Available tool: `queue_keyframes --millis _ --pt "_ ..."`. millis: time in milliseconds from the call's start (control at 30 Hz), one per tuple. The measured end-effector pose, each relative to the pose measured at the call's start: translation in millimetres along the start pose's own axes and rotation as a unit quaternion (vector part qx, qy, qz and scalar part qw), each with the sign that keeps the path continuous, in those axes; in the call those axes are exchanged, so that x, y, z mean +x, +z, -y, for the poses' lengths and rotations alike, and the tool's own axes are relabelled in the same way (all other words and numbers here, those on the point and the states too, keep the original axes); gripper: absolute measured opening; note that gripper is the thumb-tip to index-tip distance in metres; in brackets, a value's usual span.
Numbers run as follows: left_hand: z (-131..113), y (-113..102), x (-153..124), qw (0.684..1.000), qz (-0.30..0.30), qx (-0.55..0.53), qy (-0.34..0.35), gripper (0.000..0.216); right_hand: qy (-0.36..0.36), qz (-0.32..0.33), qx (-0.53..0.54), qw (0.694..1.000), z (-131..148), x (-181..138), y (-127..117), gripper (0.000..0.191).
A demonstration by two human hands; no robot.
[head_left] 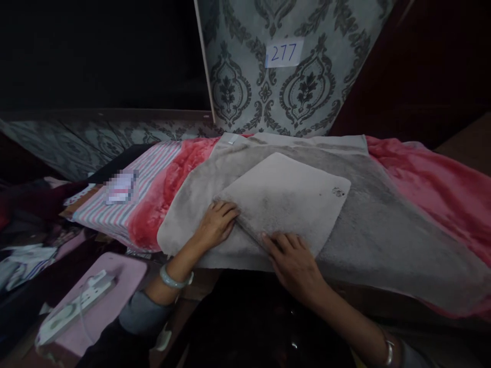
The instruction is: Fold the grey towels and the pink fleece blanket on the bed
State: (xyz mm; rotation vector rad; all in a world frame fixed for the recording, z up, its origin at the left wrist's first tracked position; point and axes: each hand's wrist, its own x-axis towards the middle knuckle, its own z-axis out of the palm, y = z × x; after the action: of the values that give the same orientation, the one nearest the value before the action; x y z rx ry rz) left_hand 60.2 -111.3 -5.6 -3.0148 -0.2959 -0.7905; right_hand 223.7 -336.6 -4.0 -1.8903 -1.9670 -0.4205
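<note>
Our left hand [217, 225], fingers bunched, and right hand [295, 261], fingers slightly parted, rest along the pale mat [287, 197], probably steadying it on the grey plush blanket [362, 240]; whether they pinch, we cannot tell.

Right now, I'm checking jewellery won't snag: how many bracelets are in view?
2: a pale bangle on the left arm, and a silvery bracelet on the right arm. The sleeves may hide others.

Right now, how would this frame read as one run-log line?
left hand: at left corner of pale grey sheet | right hand: at its near edge | beneath: darker grey cloth
</note>
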Motion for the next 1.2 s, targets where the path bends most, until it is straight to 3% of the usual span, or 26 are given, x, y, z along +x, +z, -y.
queue_keyframes --millis 133,233,367,467,600,1033,1200 --pt "-6 -14 14 0.999 -0.038 -0.034 -0.006 0.023 0.027 0.030 0.099 0.994 -12 17 -15 0.027" --pt "-20 -15 33 0.998 -0.061 -0.030 -0.012 0.035 0.082 0.040 0.086 0.992 -28 37 -18 0.037" --pt "-33 9 38 0.999 -0.004 0.018 -0.037 0.064 0.137 0.115 0.045 0.983 -40 44 -1 0.065" --pt "-31 31 27 0.998 0.038 0.043 -0.038 0.060 0.131 0.142 0.069 0.979 -40 36 11 0.071" --pt "-22 41 16 0.998 0.037 0.053 -0.029 0.061 0.132 0.134 0.093 0.978 -37 28 12 0.070" --pt "-19 28 8 0.997 -0.015 0.067 0.017 0.047 0.098 0.095 0.133 0.982 -36 12 4 0.060" --pt "-22 5 38 0.999 -0.042 -0.002 0.028 0.032 0.081 0.089 0.141 0.983 -52 21 -10 0.045"
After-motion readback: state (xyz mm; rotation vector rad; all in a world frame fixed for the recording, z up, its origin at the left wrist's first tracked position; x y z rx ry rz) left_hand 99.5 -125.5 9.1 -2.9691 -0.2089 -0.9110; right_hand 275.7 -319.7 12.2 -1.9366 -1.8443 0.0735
